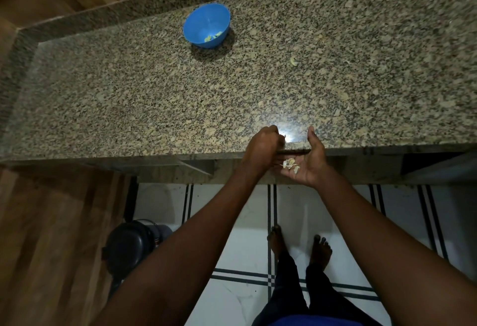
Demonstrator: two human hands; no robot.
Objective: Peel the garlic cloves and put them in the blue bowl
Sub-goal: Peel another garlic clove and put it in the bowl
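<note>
your bowl [206,26] sits far back on counter [129,98], left of centre, garlic pieces [213,36] in it. lone clove [293,61] lies right of bowl, nearer you. both your hands at counter's front edge, left hand [260,148] beside right hand [308,162]; peel scraps [290,164] in right palm.

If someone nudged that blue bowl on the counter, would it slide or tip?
The blue bowl looks like thin plastic holding only a few garlic pieces, so probably light. On the glossy granite counter it would likely slide; its narrow base might let it tip.

Dim overall — glare on counter [286,129], edges warped.
</note>
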